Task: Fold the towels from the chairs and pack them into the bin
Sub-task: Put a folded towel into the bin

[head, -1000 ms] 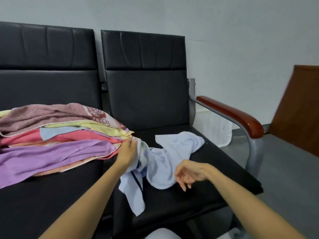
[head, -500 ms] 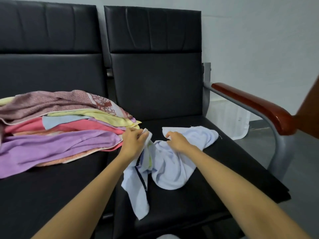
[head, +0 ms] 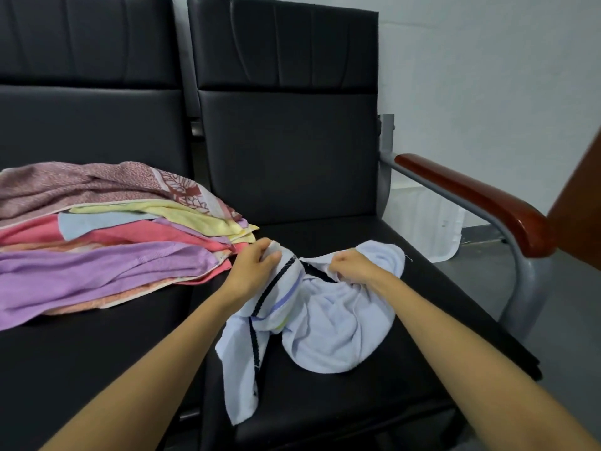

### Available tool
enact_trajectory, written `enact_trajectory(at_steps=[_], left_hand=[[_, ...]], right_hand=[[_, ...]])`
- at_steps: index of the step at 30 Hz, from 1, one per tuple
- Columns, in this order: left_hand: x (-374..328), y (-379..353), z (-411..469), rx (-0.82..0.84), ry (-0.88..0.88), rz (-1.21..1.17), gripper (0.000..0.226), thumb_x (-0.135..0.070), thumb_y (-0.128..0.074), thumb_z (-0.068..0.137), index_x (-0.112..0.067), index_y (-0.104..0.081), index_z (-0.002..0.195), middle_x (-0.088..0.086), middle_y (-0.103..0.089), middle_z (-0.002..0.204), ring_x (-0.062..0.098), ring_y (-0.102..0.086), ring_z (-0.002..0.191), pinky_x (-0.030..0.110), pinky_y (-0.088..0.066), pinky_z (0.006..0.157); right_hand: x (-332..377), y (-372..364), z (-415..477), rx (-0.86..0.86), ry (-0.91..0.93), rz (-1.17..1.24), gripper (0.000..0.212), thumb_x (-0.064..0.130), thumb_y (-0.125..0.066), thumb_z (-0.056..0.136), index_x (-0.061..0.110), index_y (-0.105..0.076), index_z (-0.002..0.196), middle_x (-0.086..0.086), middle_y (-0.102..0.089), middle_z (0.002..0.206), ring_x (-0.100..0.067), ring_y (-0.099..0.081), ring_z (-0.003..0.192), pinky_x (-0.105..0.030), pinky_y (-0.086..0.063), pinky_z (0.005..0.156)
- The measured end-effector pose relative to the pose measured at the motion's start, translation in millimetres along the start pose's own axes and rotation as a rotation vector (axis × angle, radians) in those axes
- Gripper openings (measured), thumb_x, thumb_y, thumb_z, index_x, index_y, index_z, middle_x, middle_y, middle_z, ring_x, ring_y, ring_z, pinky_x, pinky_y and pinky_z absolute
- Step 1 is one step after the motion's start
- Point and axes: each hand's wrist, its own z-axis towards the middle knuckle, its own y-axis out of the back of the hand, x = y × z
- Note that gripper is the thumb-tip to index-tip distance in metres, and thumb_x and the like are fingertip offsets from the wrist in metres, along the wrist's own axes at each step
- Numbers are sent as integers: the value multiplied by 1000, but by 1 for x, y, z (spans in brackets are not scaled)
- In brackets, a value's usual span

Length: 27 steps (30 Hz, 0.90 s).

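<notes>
Both fists clenched on the pale blue towel, left hand and right hand, bunched on the right chair seat; its dangling corner may snag when lifted.

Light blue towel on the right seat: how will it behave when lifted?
Probably floppy: the light blue towel lies crumpled in soft folds, one end drooping over the seat edge. Likely light, since left hand and right hand merely pinch its edge. Expect sagging between grips.

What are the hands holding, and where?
Both hands grip the blue towel: left hand at its striped end, right hand on the bunched cloth beside it.
</notes>
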Motion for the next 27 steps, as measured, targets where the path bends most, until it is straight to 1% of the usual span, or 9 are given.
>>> enact_trajectory(at_steps=[3, 5, 7, 11, 16, 18, 20, 24, 27], left_hand=[[3, 4, -2, 85, -30, 55, 27, -6, -54, 91, -12, -50, 65, -7, -43, 61, 6, -38, 57, 20, -34, 59], [1, 8, -3, 85, -51, 32, 20, -4, -57, 89, -17, -67, 76, -11, -62, 74, 0, -55, 68, 14, -43, 68], [-4, 11, -6, 41, -38, -41, 25, -1, -58, 87, -22, -68, 78, -13, -67, 79, -8, -59, 72, 7, -46, 69], [-6, 8, -13, 5, 17, -103, 28, 4, -58, 86, -19, -57, 70, -7, -62, 73, -4, -55, 62, 9, -43, 60], [0, 7, -26, -101, 32, -165, 22, -5, -70, 81, -17, -55, 69, -5, -60, 77, 11, -56, 74, 23, -48, 73], [0, 9, -30, -164, -12, -120, 17, -9, -71, 79, -18, -60, 70, -2, -55, 99, 9, -54, 93, 13, -46, 81], [-4, 12, -31, -224, -50, 4, 9, -6, -71, 79, -11, -67, 73, -5, -44, 122, 4, -44, 108, -4, -34, 78], [-6, 16, -28, -154, -112, 184, 9, 0, -68, 80, -6, -64, 74, 5, -59, 115, 7, -51, 93, -2, -37, 72], [-4, 18, -34, -76, -96, 176, 23, 2, -70, 78, -5, -62, 98, 4, -50, 109, 9, -53, 81, 0, -42, 69]], right_hand=[[12, 10, -13, -124, 152, 327, 28, 9, -54, 88, 14, -49, 61, 0, -47, 62, -11, -43, 60, -21, -36, 57], [23, 14, -18, -84, 205, 526, 19, 11, -53, 91, 10, -59, 73, -4, -57, 72, -14, -52, 69, -25, -44, 68], [31, 13, -24, -5, 242, 681, 19, 14, -52, 91, 1, -62, 82, -16, -60, 80, -18, -55, 77, -32, -46, 77], [43, -6, -37, -14, 271, 689, 38, 12, -52, 93, 16, -44, 56, 0, -41, 57, -10, -39, 59, -22, -33, 59], [57, -16, -47, -44, 309, 840, 33, 5, -48, 93, 11, -42, 61, 1, -41, 58, -6, -41, 55, -18, -36, 55], [60, -18, -50, -24, 332, 848, 36, 2, -47, 92, 12, -37, 58, 3, -36, 56, -4, -36, 52, -16, -33, 52], [62, -19, -55, 11, 341, 811, 36, 0, -45, 91, 12, -36, 58, 3, -35, 55, -4, -35, 50, -15, -33, 50], [64, -23, -61, 30, 308, 718, 34, -2, -43, 90, 11, -38, 59, -1, -36, 59, -8, -36, 55, -19, -31, 54], [60, -28, -62, 16, 239, 750, 40, -2, -45, 89, 14, -38, 53, 1, -36, 55, -10, -33, 58, -24, -27, 58]])
